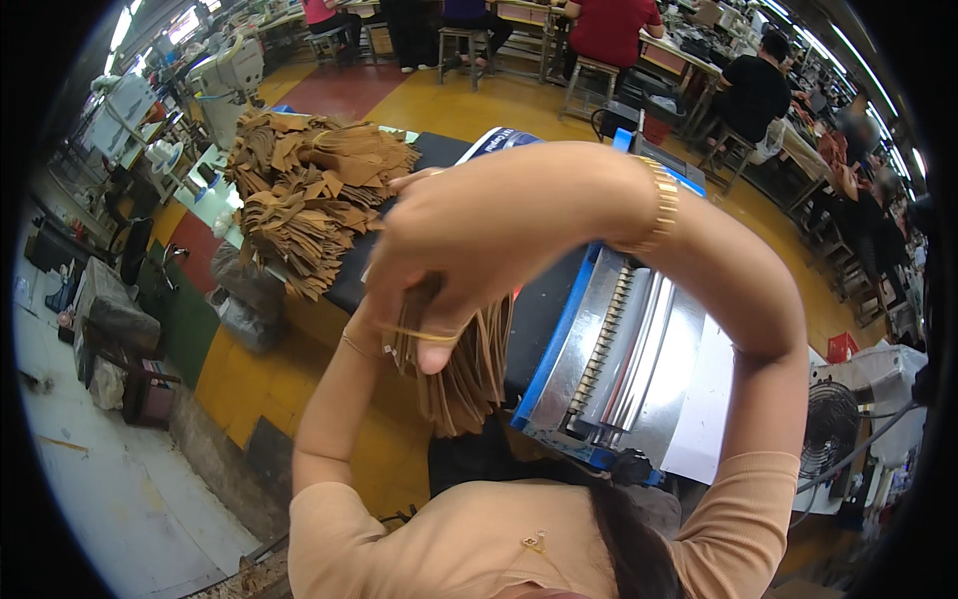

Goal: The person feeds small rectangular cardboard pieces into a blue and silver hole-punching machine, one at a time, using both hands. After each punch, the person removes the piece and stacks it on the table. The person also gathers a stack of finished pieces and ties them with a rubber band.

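A bundle of brown leather pieces (464, 371) hangs fanned downward in front of my chest. My left hand (375, 307), a thin bracelet at its wrist, is closed round the bundle's upper end; most of its fingers are hidden behind the other hand. Over it arches my right hand (469, 222), with a gold bracelet, blurred by motion and bent down onto the bundle's top. A tan rubber band (417, 333) is stretched across a thumb there, against the leather. Piles of similar brown leather pieces (299, 215) lie on the table beyond my left hand.
Right of the bundle stands a blue-edged machine with metal rollers (624, 344), with a white sheet (704, 409) beside it. A dark table surface (544, 324) borders it. A grey plastic-wrapped bag (249, 299) sits at left. People work on stools (594, 85) farther back.
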`<action>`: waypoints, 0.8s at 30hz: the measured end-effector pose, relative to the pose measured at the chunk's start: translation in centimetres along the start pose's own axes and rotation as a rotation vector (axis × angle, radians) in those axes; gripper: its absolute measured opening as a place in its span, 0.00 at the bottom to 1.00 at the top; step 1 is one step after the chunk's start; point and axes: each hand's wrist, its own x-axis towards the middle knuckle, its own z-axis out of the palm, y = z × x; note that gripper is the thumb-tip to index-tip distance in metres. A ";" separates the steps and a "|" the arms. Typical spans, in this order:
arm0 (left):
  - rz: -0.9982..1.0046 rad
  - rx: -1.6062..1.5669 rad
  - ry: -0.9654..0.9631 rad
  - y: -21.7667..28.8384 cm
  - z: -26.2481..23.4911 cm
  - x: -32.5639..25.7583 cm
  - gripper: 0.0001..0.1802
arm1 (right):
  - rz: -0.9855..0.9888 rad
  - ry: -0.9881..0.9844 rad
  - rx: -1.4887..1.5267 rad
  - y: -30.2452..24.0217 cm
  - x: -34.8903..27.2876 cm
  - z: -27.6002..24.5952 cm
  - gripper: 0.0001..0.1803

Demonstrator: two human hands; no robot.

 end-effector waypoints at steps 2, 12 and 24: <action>0.141 -0.128 0.026 -0.5 -0.9 -0.4 0.42 | -0.113 0.139 0.063 -0.2 -2.8 0.2 0.24; 0.861 -0.605 0.265 -3.1 -4.3 -0.7 0.36 | -0.065 1.217 1.168 3.3 -15.5 7.3 0.17; 0.831 -0.217 0.140 -3.0 -1.4 -0.7 0.51 | -0.261 1.698 1.540 7.5 -11.4 6.5 0.37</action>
